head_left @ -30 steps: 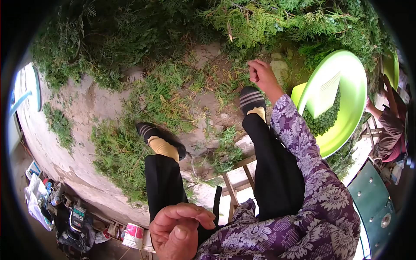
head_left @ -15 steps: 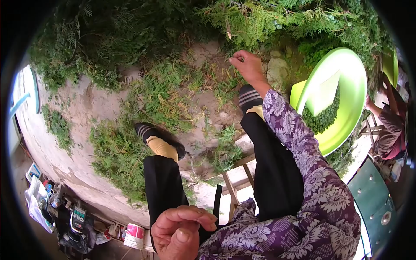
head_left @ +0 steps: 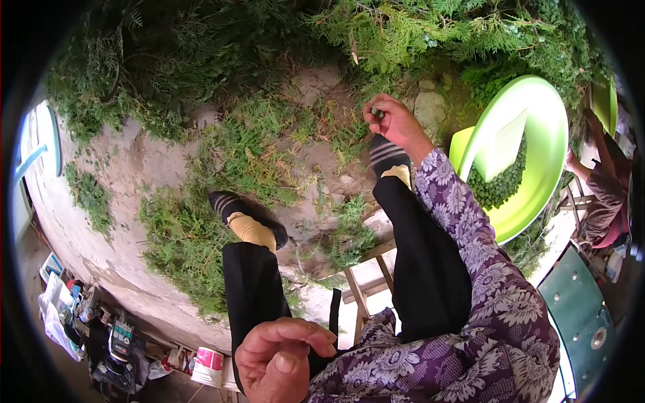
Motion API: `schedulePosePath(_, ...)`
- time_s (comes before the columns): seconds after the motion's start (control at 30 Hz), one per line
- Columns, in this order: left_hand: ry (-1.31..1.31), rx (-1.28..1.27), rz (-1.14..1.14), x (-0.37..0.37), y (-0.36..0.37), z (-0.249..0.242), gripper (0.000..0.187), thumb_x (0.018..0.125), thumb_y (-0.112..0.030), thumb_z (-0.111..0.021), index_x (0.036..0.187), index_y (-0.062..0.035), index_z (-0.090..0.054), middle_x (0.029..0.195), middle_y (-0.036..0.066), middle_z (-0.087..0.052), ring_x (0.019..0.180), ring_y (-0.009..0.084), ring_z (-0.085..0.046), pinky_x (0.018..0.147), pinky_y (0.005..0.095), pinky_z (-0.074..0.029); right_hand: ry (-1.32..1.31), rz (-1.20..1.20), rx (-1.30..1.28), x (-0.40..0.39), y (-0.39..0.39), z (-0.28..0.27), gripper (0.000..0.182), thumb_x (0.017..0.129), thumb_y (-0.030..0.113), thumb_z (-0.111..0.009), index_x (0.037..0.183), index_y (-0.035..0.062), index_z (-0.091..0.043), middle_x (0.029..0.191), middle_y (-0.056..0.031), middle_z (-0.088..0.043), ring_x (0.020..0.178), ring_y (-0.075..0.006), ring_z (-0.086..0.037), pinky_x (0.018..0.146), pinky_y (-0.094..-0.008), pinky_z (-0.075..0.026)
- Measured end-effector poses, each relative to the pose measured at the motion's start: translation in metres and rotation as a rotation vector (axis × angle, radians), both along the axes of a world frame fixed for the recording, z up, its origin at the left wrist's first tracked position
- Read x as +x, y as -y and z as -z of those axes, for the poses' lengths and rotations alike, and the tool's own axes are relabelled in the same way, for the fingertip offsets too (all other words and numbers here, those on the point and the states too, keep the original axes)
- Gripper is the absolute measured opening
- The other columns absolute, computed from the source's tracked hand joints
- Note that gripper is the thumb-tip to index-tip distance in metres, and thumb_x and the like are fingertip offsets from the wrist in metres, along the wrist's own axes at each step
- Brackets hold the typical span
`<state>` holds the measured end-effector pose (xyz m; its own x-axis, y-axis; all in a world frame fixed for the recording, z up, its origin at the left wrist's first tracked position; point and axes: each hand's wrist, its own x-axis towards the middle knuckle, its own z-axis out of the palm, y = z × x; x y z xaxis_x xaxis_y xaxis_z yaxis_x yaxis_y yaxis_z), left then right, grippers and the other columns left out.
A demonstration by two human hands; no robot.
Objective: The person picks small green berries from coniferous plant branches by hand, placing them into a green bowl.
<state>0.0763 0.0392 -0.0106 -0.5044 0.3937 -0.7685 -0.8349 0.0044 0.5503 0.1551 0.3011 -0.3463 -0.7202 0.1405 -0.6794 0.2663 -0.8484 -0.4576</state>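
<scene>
From afar, I see the right hand (head_left: 398,125) pinching what looks like a green berry (head_left: 378,114) above the ground (head_left: 324,160); a slack grip could drop it among the scaly clippings (head_left: 245,144). The left hand (head_left: 275,359) is curled; I cannot tell whether it holds anything. The smooth, round plastic basin (head_left: 545,161) looks tilted, so a bump could spill its pebbly green heap (head_left: 497,191).
</scene>
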Motion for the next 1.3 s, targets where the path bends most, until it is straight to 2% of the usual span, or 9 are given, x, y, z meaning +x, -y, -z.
schedulePosePath(0.23, 0.024, 0.005, -0.022, 0.002, 0.001, 0.000, 0.035, 0.082, -0.025, -0.055, 0.098, 0.0056, -0.048, 0.081, 0.020, -0.056, 0.067, 0.0256, -0.054, 0.059, 0.0370, -0.044, 0.222, 0.476, 0.124, 0.005, -0.036, 0.004, 0.007, 0.078, 0.007, -0.056, 0.081, 0.0037, -0.052, 0.066, -0.0046, -0.049, 0.056, -0.0096, -0.047, 0.043, -0.0193, -0.036)
schedulePosePath(0.37, 0.118, -0.028, 0.033, -0.008, -0.006, -0.008, 0.038, 0.080, -0.026, -0.058, 0.100, 0.0051, -0.051, 0.088, 0.017, -0.059, 0.073, 0.0203, -0.056, 0.068, 0.0306, -0.044, 0.482, 0.384, 0.612, 0.008, -0.049, 0.038, 0.017, 0.074, 0.013, -0.060, 0.086, 0.0019, -0.055, 0.061, -0.0044, -0.052, 0.053, -0.0118, -0.048, 0.046, -0.0237, -0.040)
schedulePosePath(0.43, 0.113, -0.031, 0.032, -0.008, -0.006, -0.007, 0.037, 0.080, -0.026, -0.057, 0.100, 0.0052, -0.051, 0.088, 0.017, -0.059, 0.073, 0.0202, -0.056, 0.068, 0.0306, -0.044, 0.667, 0.028, 1.128, 0.009, -0.045, 0.053, 0.028, 0.069, 0.023, -0.063, 0.083, 0.0000, -0.058, 0.070, -0.0110, -0.060, 0.056, -0.0209, -0.055, 0.056, -0.0318, -0.045)
schedulePosePath(0.73, 0.107, -0.036, 0.047, -0.006, -0.007, -0.006, 0.035, 0.081, -0.025, -0.057, 0.100, 0.0043, -0.051, 0.086, 0.016, -0.059, 0.072, 0.0202, -0.055, 0.068, 0.0310, -0.043, 0.638, -0.286, 1.569, -0.006, -0.027, 0.052, 0.026, 0.066, 0.028, -0.062, 0.074, 0.0031, -0.060, 0.064, -0.0132, -0.059, 0.058, -0.0264, -0.056, 0.057, -0.0354, -0.044)
schedulePosePath(0.77, 0.105, -0.039, 0.048, -0.006, -0.007, -0.006, 0.035, 0.081, -0.025, -0.057, 0.100, 0.0041, -0.051, 0.085, 0.016, -0.059, 0.072, 0.0203, -0.055, 0.068, 0.0311, -0.043, 0.639, -0.285, 1.570, -0.006, -0.028, 0.045, 0.026, 0.066, 0.028, -0.062, 0.074, 0.0031, -0.060, 0.064, -0.0132, -0.059, 0.058, -0.0264, -0.056, 0.057, -0.0354, -0.044)
schedulePosePath(0.83, 0.102, -0.039, 0.050, -0.007, -0.008, -0.005, 0.035, 0.081, -0.025, -0.057, 0.100, 0.0041, -0.051, 0.085, 0.016, -0.059, 0.072, 0.0203, -0.054, 0.068, 0.0311, -0.043, 0.396, 0.073, 0.578, -0.007, -0.028, 0.022, 0.014, 0.074, 0.019, -0.056, 0.074, 0.0052, -0.058, 0.063, -0.0085, -0.056, 0.056, -0.0205, -0.053, 0.050, -0.0318, -0.043)
schedulePosePath(0.93, 0.094, -0.034, 0.053, -0.007, -0.006, -0.005, 0.035, 0.081, -0.025, -0.056, 0.100, 0.0041, -0.051, 0.085, 0.016, -0.058, 0.071, 0.0202, -0.054, 0.068, 0.0310, -0.043, 0.181, 0.377, 0.049, 0.002, -0.019, 0.009, 0.010, 0.077, 0.011, -0.051, 0.085, 0.0073, -0.053, 0.070, -0.0048, -0.052, 0.056, -0.0157, -0.047, 0.050, -0.0259, -0.038)
schedulePosePath(1.17, 0.097, -0.047, 0.051, -0.009, -0.008, -0.007, 0.035, 0.082, -0.025, -0.055, 0.100, 0.0045, -0.050, 0.085, 0.016, -0.058, 0.072, 0.0196, -0.054, 0.069, 0.0308, -0.043, -0.007, 0.325, -0.160, 0.008, -0.014, 0.002, 0.008, 0.075, 0.005, -0.053, 0.083, 0.0060, -0.053, 0.072, -0.0072, -0.052, 0.059, -0.0139, -0.048, 0.047, -0.0232, -0.039)
schedulePosePath(1.3, 0.109, -0.037, 0.053, -0.010, -0.005, -0.007, 0.035, 0.082, -0.025, -0.055, 0.101, 0.0046, -0.050, 0.086, 0.016, -0.058, 0.072, 0.0194, -0.055, 0.070, 0.0305, -0.044, 0.327, 0.447, 0.185, 0.023, -0.019, 0.015, 0.012, 0.074, 0.011, -0.057, 0.082, 0.0060, -0.050, 0.065, -0.0057, -0.049, 0.048, -0.0115, -0.043, 0.038, -0.0230, -0.034)
